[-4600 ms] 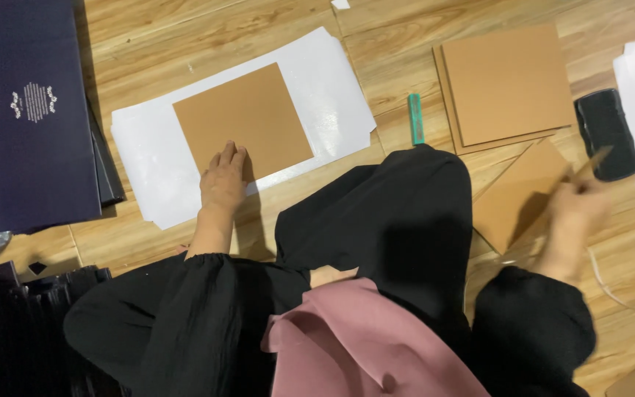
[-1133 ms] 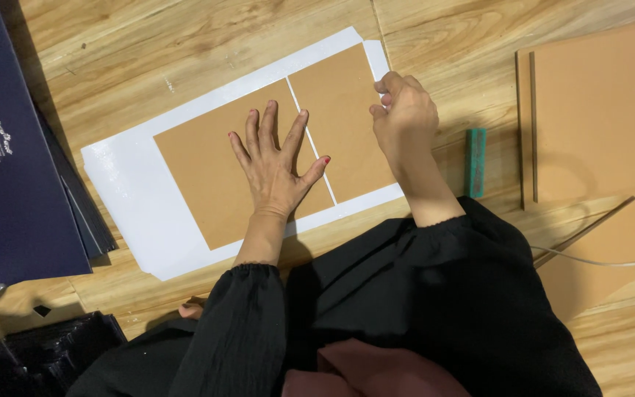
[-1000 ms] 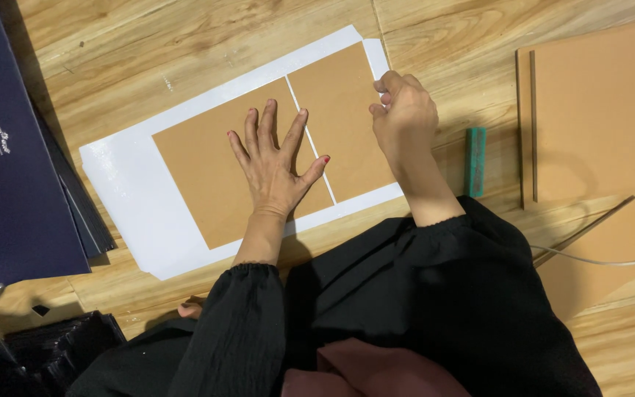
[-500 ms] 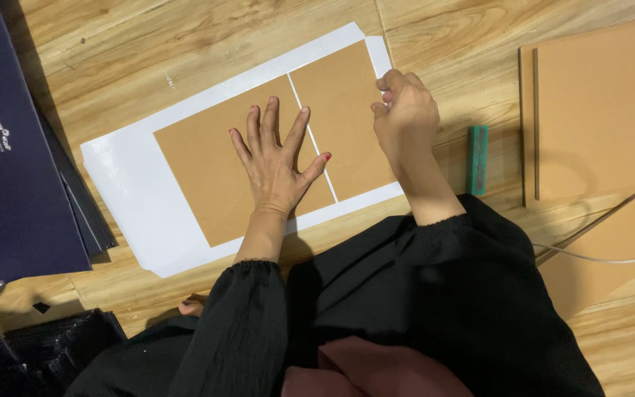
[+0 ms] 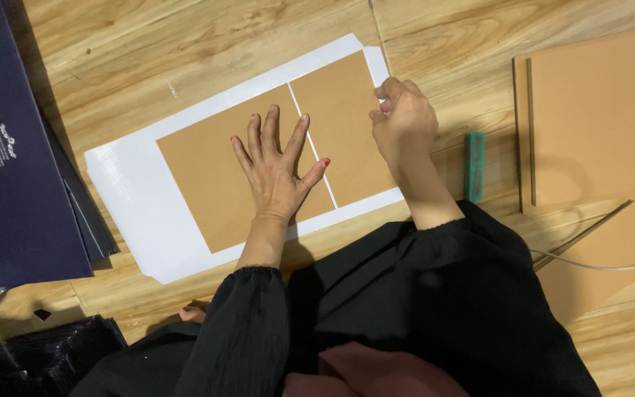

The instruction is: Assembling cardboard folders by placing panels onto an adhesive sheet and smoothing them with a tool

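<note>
A white glossy sheet lies on the wooden floor. Two brown cardboard panels rest on it side by side with a thin white gap between them: a larger left panel and a narrower right panel. My left hand lies flat on the larger panel, fingers spread, thumb reaching over the gap. My right hand is curled at the right edge of the narrower panel, fingertips pinching that edge.
Dark navy boards are stacked at the left. More brown cardboard sheets lie at the right, with a small teal tool beside them and a thin cord below. My black sleeves and lap fill the lower frame.
Early on only one brown panel lay on the white sheet and my right hand was far right. Now a second panel sits beside it. Over the last second both hands barely moved.
</note>
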